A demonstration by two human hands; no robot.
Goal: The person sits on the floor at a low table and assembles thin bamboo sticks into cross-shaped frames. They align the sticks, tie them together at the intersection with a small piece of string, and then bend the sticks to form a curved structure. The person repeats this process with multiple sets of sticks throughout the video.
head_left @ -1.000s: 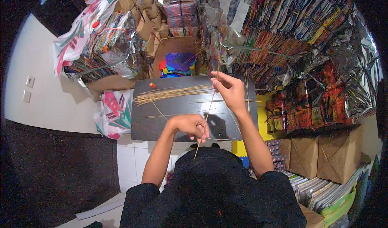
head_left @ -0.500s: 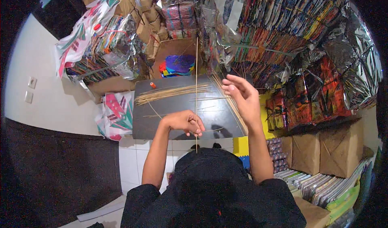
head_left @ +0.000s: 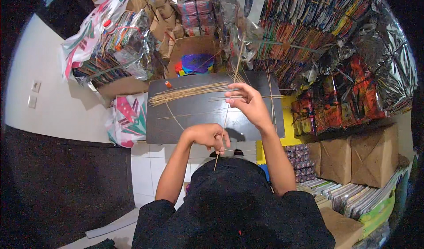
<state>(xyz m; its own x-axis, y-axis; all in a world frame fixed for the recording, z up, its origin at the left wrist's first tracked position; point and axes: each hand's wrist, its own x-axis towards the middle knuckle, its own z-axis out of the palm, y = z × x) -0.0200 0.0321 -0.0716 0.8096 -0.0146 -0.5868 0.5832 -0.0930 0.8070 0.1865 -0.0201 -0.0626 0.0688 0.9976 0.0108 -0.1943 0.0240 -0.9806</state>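
Note:
A long thin tan stick (head_left: 239, 62), like split bamboo, rises slanting from my lap past the far edge of the table. My left hand (head_left: 207, 135) is closed around its lower part, fingers curled, above the near table edge. A second thin strip (head_left: 174, 114) bends from the table up to that hand, and its end seems to come out on the other side. Farther up, my right hand (head_left: 251, 105) has its thumb and fingertips closed on the long stick, which bends slightly there. The exact pinch is partly hidden by the fingers.
On the dark table (head_left: 170, 136) lie a bundle of tan sticks (head_left: 187, 93), loose sticks, and a small orange-capped piece (head_left: 168, 84). Bundled printed packs (head_left: 291, 41) rise beyond and to the right. Brown boxes (head_left: 335, 163) stand at right, a dark door (head_left: 66, 178) at left.
My right hand has come left onto the long stick, where before its fingers were spread apart from it. The stick's far end has tilted right. My left hand keeps its hold, slightly lower.

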